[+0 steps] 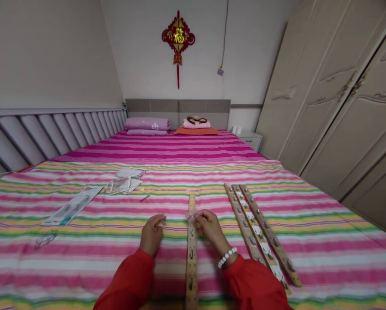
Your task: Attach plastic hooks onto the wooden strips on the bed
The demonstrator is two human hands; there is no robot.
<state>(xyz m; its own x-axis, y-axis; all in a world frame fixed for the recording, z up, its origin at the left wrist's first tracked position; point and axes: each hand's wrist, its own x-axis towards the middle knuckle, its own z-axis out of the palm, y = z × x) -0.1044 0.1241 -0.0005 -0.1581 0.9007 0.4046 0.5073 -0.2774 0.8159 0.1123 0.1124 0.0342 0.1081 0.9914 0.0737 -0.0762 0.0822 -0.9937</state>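
Observation:
A long wooden strip (192, 254) with small holes and several metal hooks lies lengthwise in front of me. Over its far part, my right hand (212, 228) pinches a small clear plastic piece (190, 215), perhaps a little bag; what is inside it is too small to tell. To the left of the strip, apart from it, my left hand (152, 234) has thumb and forefinger together at a tiny translucent piece (163, 220), whose kind I cannot make out. A small metal item (145, 198) rests on the striped cloth beyond my left hand.
Three more hook strips (254, 228) lie at right, the middle one bearing white pieces. At left are a flat package (73, 206), several plastic packets (125, 181) and a bunch of metal rings (46, 238). The striped bed (167, 172) extends to pillows (147, 124).

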